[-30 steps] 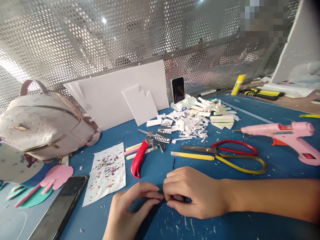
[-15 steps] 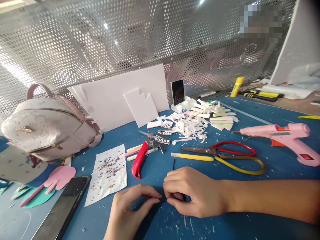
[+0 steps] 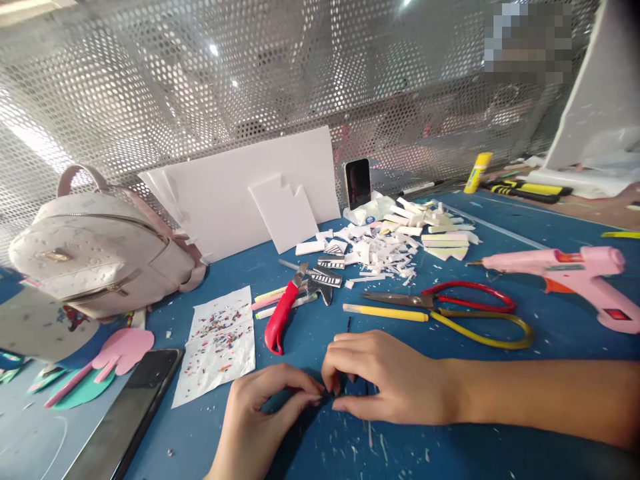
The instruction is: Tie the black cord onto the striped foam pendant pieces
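Low over the blue table, my left hand (image 3: 267, 407) pinches thumb and fingertips together on something too small to make out. My right hand (image 3: 375, 377) faces it, its fingers curled down and thumb tip close to them, almost touching the left fingertips. A tiny dark bit shows between the two hands, but its kind is unclear. A thin black strip (image 3: 349, 324) sticks out beyond the right knuckles; the hand covers part of the table there. Beyond the hands lie a red-handled cutter (image 3: 283, 319), a yellow marker (image 3: 385, 313) and scissors (image 3: 480, 313) with red and yellow handles.
Left are a paper sheet with colourful crumbs (image 3: 220, 340), a dark phone (image 3: 130, 407) and a pale backpack (image 3: 100, 247). White foam scraps (image 3: 385, 250) are heaped behind, near white boards (image 3: 225, 193). A pink glue gun (image 3: 565, 267) lies right.
The right fingers have shifted slightly left and loosened from their tighter curl, with the fingertips now nearer the left hand. The left hand keeps its pinch. The view has moved a little.
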A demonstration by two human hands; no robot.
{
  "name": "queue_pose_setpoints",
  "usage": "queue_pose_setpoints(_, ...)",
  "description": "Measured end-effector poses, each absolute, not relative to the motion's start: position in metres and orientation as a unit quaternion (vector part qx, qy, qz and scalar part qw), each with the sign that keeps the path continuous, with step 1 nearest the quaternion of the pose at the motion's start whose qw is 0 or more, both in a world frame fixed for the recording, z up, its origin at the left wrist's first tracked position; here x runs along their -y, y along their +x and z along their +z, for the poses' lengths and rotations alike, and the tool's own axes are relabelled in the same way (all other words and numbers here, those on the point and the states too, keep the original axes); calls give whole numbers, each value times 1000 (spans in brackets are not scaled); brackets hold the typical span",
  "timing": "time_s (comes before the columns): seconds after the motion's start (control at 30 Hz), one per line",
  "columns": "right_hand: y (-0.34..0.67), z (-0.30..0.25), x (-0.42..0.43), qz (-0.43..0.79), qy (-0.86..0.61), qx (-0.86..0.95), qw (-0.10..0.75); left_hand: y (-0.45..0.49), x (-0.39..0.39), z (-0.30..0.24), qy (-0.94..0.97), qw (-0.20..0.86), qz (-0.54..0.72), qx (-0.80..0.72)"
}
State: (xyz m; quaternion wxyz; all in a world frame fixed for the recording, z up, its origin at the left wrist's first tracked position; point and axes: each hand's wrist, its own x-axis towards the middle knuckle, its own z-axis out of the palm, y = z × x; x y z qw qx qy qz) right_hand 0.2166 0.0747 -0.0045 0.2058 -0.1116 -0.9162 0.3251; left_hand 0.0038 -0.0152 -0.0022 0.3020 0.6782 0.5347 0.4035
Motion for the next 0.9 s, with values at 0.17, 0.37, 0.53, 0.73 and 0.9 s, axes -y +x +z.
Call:
queue_pose_setpoints(0.17,217,-5,-76,329,-118,910,222,7,15,-1,686,308,385,-535)
queue_pose_setpoints(0.37,218,0,-80,375,-178,866,279,11,14,-1,615,347,415,-573)
queue_pose_setpoints(0.53,217,3,-81,411,-204,839,294,10,15,-2,579,379,436,-575)
queue_pose_setpoints(0.73,219,5,-77,413,-185,837,309,11,14,-4,509,455,494,-539)
queue_pose_setpoints(0.9,220,2,-75,393,-153,847,323,14,14,-4,498,469,511,-520)
